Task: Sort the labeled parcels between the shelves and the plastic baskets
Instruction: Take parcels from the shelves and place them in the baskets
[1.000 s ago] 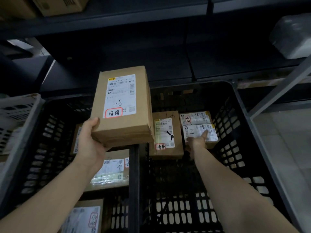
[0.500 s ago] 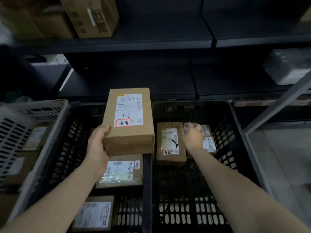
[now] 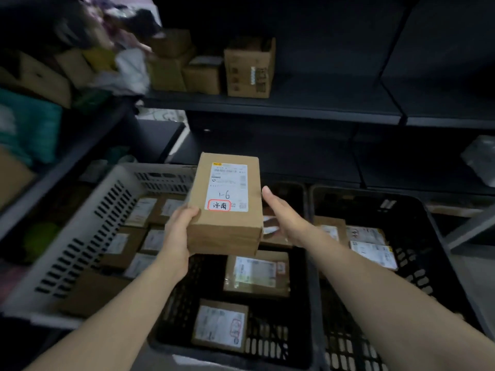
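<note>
Middle black basket (image 3: pixel 182 298): rigid lattice plastic with flat, labelled cardboard packets lying inside, right under the action.
Left hand (image 3: pixel 176 236): wrapped round the near left corner of the parcel (image 3: pixel 227 210), thumb on top.
Right hand (image 3: pixel 284 218): and it's out of the right black basket (image 3: pixel 417 263)! Now empty, fingers straight, just beside the parcel's right side (contact unclear).
Parcel: matte brown box with crisp edges and a white label marked 1-6, held up above the baskets. A two-handed placement looks likely.
Grey basket (image 3: pixel 88 231): slotted plastic, more packets inside.
Shelf (image 3: pixel 267 108): dark metal, newly in view, carrying cartons (image 3: pixel 249 70).
</note>
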Motion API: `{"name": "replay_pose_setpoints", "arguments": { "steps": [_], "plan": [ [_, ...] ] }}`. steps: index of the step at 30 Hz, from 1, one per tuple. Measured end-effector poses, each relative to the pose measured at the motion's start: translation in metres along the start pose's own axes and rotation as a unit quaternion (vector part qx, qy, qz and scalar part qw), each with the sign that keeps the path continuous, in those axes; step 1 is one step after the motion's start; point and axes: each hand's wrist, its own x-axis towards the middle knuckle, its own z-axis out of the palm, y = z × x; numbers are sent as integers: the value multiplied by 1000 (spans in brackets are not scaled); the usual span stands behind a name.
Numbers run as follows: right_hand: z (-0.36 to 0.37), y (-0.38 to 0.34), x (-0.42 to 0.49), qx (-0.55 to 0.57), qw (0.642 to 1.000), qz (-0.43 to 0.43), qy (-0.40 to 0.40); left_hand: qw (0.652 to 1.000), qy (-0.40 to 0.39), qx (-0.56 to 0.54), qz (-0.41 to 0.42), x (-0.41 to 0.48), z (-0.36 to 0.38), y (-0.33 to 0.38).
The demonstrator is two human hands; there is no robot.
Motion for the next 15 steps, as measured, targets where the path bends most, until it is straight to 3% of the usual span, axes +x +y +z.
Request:
{"name": "replay_pose_setpoints", "arguments": {
  "steps": [6, 15],
  "plan": [
    [122, -36, 26, 97, 992, 43, -69, 1000, 14, 12, -9, 22, -108, 42],
    [269, -42, 91, 100, 994, 29, 46, 986, 57, 158, 16, 89, -263, 69]
  ]
}}
